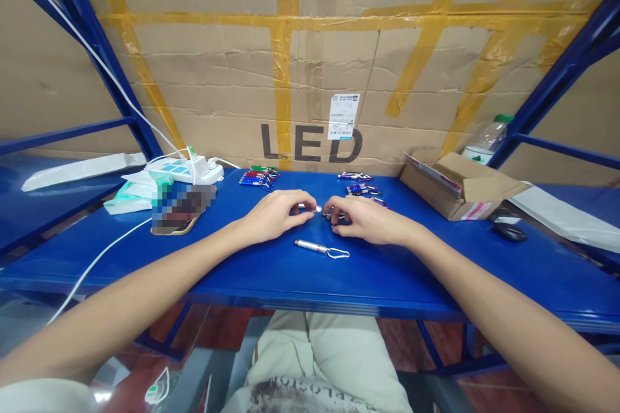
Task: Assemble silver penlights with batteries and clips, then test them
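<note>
Both my hands rest on the blue shelf top [436, 271], close together at its middle. My left hand [275, 214] is curled, its fingertips pinched on a small silver part [310, 208]. My right hand [368, 219] is curled over a small dark keychain flashlight [333, 213], which is mostly hidden under the fingers. A silver keychain flashlight with a carabiner clip [320, 248] lies loose just in front of my hands.
Coloured keychain flashlights lie in groups at the back [259, 177] [361, 184]. An open cardboard box [458, 190] and a black mouse [508, 231] are at right. A white power strip [186, 169], tissue pack and phone sit at left. Taped cardboard forms the back wall.
</note>
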{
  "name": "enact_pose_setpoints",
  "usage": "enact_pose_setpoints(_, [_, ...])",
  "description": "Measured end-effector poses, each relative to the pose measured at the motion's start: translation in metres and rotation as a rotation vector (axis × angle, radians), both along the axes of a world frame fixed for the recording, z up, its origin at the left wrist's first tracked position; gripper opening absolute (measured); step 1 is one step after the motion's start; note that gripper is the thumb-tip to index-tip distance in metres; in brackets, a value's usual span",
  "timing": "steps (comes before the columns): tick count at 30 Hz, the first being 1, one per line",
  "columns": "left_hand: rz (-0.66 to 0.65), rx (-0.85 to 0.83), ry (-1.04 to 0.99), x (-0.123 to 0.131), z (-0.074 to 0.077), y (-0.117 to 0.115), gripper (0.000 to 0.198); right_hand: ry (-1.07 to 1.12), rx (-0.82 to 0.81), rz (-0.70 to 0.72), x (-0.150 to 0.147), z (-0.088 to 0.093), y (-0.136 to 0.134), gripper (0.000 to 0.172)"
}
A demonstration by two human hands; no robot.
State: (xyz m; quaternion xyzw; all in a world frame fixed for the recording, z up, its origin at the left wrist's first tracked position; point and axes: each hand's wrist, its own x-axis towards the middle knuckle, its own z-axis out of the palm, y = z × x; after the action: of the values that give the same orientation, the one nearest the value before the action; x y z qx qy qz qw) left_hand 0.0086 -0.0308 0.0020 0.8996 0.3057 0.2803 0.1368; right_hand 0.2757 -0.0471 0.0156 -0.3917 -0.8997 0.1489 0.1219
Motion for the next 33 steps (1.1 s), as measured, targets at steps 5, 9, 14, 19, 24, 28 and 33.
enact_pose_setpoints(5, [0.002,-0.017,0.013,0.0,0.0,0.0,0.017,0.008,-0.019,0.0,0.001,0.0,0.0,0.031])
enact_pose_setpoints(9, [0.007,-0.019,0.025,0.001,0.0,-0.001,0.018,0.039,0.001,0.031,-0.002,-0.003,0.001,0.03])
enact_pose_setpoints(14, [0.0,-0.016,0.029,0.0,-0.001,0.0,0.019,0.067,0.039,0.046,-0.003,-0.007,0.001,0.028])
enact_pose_setpoints(19, [-0.015,-0.017,0.023,0.0,-0.002,0.0,0.018,0.295,0.145,-0.02,-0.004,-0.003,-0.001,0.029])
enact_pose_setpoints(24, [-0.04,-0.022,0.02,0.001,-0.001,-0.002,0.017,0.452,0.179,0.01,-0.009,-0.002,-0.006,0.031])
enact_pose_setpoints(28, [-0.052,-0.033,-0.007,0.002,0.0,-0.003,0.016,0.407,0.211,0.042,-0.01,-0.004,-0.008,0.03])
enact_pose_setpoints(33, [-0.045,-0.047,-0.045,0.003,-0.001,-0.004,0.015,0.406,0.234,0.057,-0.009,-0.006,-0.007,0.029])
